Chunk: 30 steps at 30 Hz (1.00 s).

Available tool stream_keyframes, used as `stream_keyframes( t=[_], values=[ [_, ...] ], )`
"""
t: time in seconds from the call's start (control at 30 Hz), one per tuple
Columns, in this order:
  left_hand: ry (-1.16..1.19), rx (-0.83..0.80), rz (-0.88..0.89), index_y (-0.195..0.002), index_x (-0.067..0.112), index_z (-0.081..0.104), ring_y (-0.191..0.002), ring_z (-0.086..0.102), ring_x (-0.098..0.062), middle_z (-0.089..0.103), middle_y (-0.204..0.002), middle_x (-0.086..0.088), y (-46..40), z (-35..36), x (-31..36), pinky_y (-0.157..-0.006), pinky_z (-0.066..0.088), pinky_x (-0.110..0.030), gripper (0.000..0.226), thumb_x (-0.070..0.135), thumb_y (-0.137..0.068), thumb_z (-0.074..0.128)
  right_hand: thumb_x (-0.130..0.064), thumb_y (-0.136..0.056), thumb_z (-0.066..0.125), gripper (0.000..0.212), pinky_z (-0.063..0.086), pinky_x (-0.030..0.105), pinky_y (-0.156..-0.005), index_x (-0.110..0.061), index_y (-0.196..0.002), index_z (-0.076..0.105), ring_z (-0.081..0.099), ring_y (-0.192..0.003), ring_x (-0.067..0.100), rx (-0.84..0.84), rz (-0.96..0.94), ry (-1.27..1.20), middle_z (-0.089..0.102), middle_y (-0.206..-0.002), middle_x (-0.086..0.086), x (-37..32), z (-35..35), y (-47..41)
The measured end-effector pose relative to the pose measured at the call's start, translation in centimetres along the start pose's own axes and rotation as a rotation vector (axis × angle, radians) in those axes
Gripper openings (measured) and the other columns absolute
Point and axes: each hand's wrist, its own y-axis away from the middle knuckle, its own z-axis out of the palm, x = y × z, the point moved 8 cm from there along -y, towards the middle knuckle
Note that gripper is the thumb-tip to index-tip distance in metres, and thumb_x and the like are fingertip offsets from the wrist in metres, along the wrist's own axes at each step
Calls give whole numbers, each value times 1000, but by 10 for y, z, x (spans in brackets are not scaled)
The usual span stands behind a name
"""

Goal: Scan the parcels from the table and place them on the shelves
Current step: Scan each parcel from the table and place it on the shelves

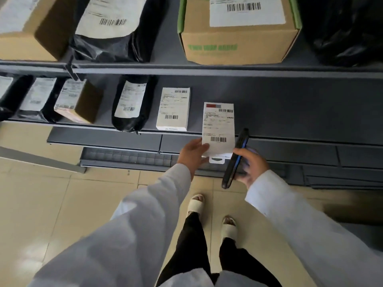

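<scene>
The left hand (193,152) holds the near left corner of a small white parcel (218,129), thumb on its label, while the parcel's far end lies over the front edge of the lower shelf (290,112) and its near end hangs out past it toward the person. The right hand (251,165) is wrapped round a dark scanner (235,159) just beside the parcel. The likely trouble is the overhang — if the left hand lets go before the parcel is pushed further in, it could tip off the edge and drop to the floor (62,204). The scanner is close enough to knock it sideways too, or to nudge the white box (173,109) next to it. Whether the parcel rests on the shelf or is held just above it is hard to tell. The scanner's screen faces away, the labels are too blurred to read, and the left fingers under the parcel are hidden — the table is out of view.
</scene>
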Motion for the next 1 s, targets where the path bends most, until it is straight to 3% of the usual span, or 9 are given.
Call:
stream_keyframes(
  t=[0.1,0.17,0.23,0.33,0.5,0.63,0.8,1.0],
  values=[
    [-89,8,21,-129,9,60,-110,64,-28,67,-120,-6,-29,-4,9,-94,55,-43,37,6,-92,56,-8,-90,65,14,51,46,-80,-22,-86,64,60,-91,22,55,-24,-34,66,-93,3,-8,16,-13],
    [-124,13,17,-128,14,61,-107,66,-26,69,-119,-3,-44,-9,14,-99,52,-46,40,7,-89,58,-10,-90,64,12,49,56,-92,-22,-89,65,60,-96,23,68,-43,-33,68,-96,3,-11,27,-20],
    [-158,-8,30,-129,15,61,-108,66,-24,69,-119,-2,-57,-10,19,-99,52,-43,42,11,-86,59,-12,-90,64,12,47,61,-95,-18,-100,66,62,-96,23,74,-48,-37,69,-98,4,-15,35,-26],
    [-236,-50,58,-130,17,61,-105,64,-20,68,-119,1,-65,-7,26,-90,48,-28,41,13,-89,57,-15,-90,65,26,50,57,-91,-15,-115,64,65,-91,21,114,-37,-49,70,-99,4,-21,41,-34],
    [-390,-58,165,-138,15,52,-116,59,-23,62,-130,-6,-69,-5,45,-84,40,-22,39,15,-99,48,-20,-90,66,34,51,47,-69,-13,-123,62,65,-96,19,170,-32,-64,69,-107,5,-28,45,-44],
    [-410,-131,164,-141,15,48,-123,57,-27,59,-135,-9,-72,-4,51,-87,45,-25,42,10,-100,43,-19,-91,64,25,50,53,-84,-13,-116,62,63,-94,18,202,-62,-95,66,-102,5,-32,50,-46],
    [-365,-188,132,-143,15,46,-125,56,-30,57,-137,-12,-76,-2,57,-102,49,-41,46,5,-99,41,-20,-90,66,14,52,53,-85,-14,-102,64,62,-101,22,213,-79,-114,65,-106,8,-35,54,-49],
    [-336,-198,134,-146,17,41,-129,52,-32,52,-142,-13,-73,-3,57,-101,46,-39,47,5,-101,39,-20,-89,67,16,47,62,-99,-14,-104,64,62,-105,26,206,-79,-136,64,-102,8,-32,54,-51]
  ],
)
